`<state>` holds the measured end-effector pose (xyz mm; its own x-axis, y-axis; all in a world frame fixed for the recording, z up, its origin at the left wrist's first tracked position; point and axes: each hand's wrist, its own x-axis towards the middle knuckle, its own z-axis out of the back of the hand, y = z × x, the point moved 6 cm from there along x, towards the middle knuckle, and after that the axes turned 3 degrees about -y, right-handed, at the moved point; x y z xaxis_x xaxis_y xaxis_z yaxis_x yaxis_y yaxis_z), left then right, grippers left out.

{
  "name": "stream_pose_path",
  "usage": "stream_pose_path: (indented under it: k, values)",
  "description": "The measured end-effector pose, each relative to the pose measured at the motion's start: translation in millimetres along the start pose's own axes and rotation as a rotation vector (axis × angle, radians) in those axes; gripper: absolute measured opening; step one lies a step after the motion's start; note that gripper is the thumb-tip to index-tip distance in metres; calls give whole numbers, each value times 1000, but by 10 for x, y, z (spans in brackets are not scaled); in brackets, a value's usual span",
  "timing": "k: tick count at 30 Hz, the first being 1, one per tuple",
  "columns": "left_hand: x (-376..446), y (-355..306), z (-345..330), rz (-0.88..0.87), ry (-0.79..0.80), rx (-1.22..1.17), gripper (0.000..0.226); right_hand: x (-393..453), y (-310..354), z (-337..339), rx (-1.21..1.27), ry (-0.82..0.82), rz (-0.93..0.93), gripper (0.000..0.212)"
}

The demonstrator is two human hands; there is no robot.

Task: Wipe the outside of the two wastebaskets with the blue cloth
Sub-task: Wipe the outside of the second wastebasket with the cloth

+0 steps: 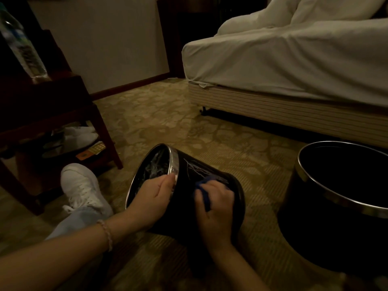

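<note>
A black wastebasket with a silver rim lies tilted on the carpet, its mouth turned to the left. My left hand grips that rim at the near side. My right hand presses the blue cloth against the basket's outer wall; only a strip of the cloth shows beside my fingers. A second black wastebasket with a silver rim stands upright at the right, apart from both hands.
A bed with white sheets fills the upper right, its base close behind the upright basket. A dark wooden table with a plastic bottle stands at the left. My white shoe rests beside the tilted basket.
</note>
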<state>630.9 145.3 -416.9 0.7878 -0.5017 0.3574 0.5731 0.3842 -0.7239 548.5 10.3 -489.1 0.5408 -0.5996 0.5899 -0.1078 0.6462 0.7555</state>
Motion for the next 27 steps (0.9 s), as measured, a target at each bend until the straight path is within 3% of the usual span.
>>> stream_pose_path:
  k: [5, 11, 14, 18, 22, 25, 27]
  values:
    - [-23, 56, 18, 6, 7, -3, 49, 21, 402, -110, 25, 71, 192, 22]
    - [-94, 138, 75, 140, 103, -163, 47, 215, -342, 13, -45, 27, -42, 17]
    - [-125, 225, 18, 321, 208, -263, 43, 192, -392, 23, -58, 46, -23, 18]
    - [3, 264, 146, 550, 231, -318, 48, 219, -366, -47, -78, 95, 7, 17]
    - [220, 364, 269, 764, 7, -433, 48, 147, -307, -147, -114, 171, 35, 19]
    - [277, 475, 334, 876, -55, -462, 70, 65, -333, -165, -128, 169, 24, 16]
    - [297, 422, 371, 837, -65, -463, 53, -7, -402, -132, -124, 129, 17, 18]
